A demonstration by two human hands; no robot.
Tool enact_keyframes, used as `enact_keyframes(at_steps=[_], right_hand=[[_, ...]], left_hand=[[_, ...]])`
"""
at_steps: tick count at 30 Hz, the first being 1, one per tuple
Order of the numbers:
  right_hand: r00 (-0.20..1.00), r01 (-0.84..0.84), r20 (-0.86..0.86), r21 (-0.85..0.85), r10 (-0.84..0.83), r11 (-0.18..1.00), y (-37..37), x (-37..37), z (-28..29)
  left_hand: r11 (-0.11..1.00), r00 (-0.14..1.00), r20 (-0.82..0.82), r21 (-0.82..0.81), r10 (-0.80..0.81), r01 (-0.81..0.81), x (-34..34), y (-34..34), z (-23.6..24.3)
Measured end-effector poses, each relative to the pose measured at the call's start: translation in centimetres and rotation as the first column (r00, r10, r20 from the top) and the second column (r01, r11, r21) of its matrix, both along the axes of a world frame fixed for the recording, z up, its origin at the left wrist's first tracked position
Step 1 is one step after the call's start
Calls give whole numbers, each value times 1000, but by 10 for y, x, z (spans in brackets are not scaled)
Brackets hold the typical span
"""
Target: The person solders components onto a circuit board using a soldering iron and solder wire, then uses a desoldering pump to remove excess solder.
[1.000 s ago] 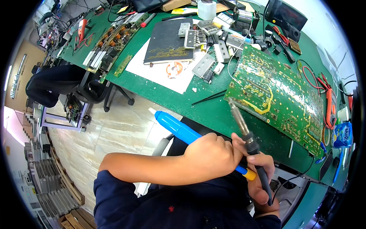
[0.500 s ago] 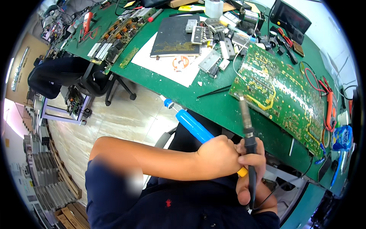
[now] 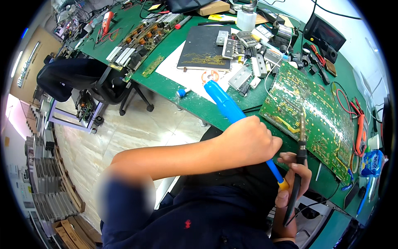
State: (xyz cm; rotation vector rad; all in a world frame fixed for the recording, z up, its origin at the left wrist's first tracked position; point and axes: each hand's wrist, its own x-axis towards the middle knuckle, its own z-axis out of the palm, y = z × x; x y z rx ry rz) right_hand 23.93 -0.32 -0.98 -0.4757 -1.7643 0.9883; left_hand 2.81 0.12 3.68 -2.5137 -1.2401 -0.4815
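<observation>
My left hand (image 3: 253,141) is closed round a blue desoldering pump (image 3: 226,101), its wide tube pointing up and left over the table edge. From the fist, a thin blue section runs down to a yellow end (image 3: 283,185), which touches the fingers of my right hand (image 3: 298,176). That hand also grips a soldering iron (image 3: 302,143), its metal barrel pointing up in front of the green circuit board (image 3: 309,112). Apart from the pump, a small blue nozzle piece (image 3: 181,93) with a pale tip appears at the table's front edge; whether it rests there I cannot tell.
Heat sinks and loose components (image 3: 242,76) lie beside a black notebook (image 3: 203,47) on white paper. Red test leads (image 3: 360,124) and a blue packet (image 3: 371,163) are at the right. A populated board (image 3: 145,37) lies left, near a black chair (image 3: 103,85).
The blue nozzle piece has separated further from the pump and moved up-left. The pump's tube points higher, and more of its yellow end shows. The soldering iron has shifted right.
</observation>
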Motion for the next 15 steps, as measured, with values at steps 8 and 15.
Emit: enact_keyframes(at_steps=[8,15], right_hand=[[952,167,221,206,-212,964,0,-8,13],[973,103,180,212,-142,972,-9,-21,16]], left_hand=[[975,977,201,196,67,-107,-20,16,-4],[894,916,341,311,211,-322,-48,-8,2]])
